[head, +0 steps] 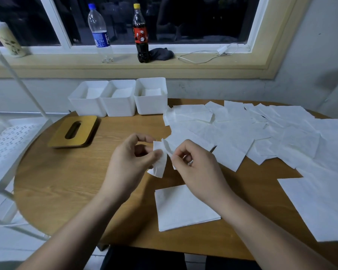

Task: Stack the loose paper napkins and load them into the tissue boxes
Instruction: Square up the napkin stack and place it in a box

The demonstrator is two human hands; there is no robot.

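A white paper napkin (161,158) hangs crumpled above the table's middle. My left hand (131,160) pinches its left edge and my right hand (195,166) pinches its right edge. Just below my right wrist a small stack of napkins (181,209) lies flat on the wooden table (66,178). Many loose napkins (261,133) cover the table's right half, overlapping each other. Three white open tissue boxes (119,103) stand in a row at the table's far edge, each with napkins inside.
A wooden box lid (73,131) with an oval slot lies left of centre, in front of the boxes. A white wire rack (6,145) stands at the left. On the windowsill stand a water bottle (101,34) and a cola bottle (141,34).
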